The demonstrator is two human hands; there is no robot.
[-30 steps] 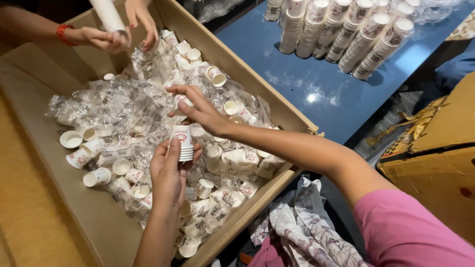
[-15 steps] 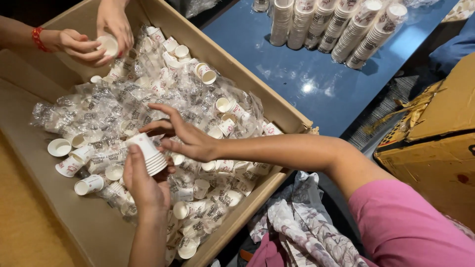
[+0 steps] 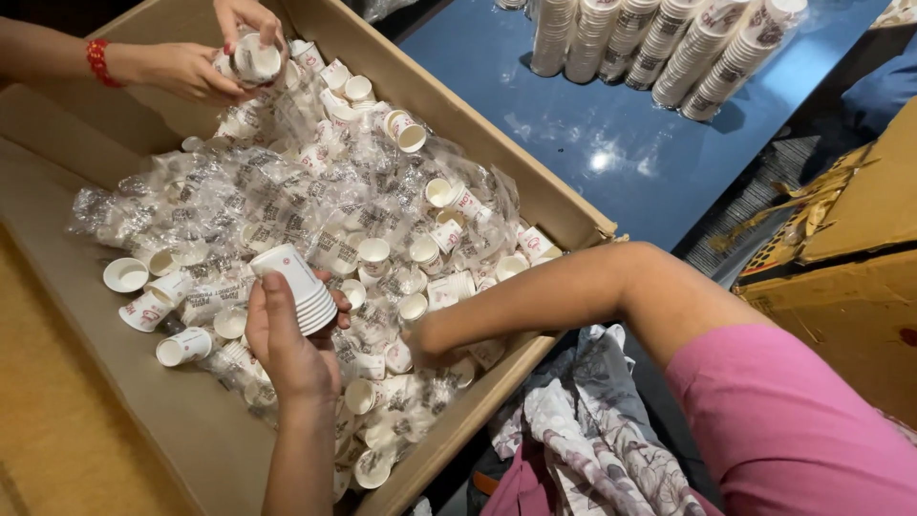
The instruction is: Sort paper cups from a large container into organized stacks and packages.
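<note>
Our left hand [image 3: 287, 344] clasps a short stack of paper cups [image 3: 298, 284], thumb along its side. They look light and crushable, best gripped around the walls. Our right hand [image 3: 427, 342] digs among loose cups [image 3: 401, 287]; its fingers are hidden.

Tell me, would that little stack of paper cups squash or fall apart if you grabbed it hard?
Probably it squashes: the stack of cups in the left hand looks thin-walled. Nested, it likely holds together. Loose cups lying sideways in the cardboard box would probably roll.
</note>
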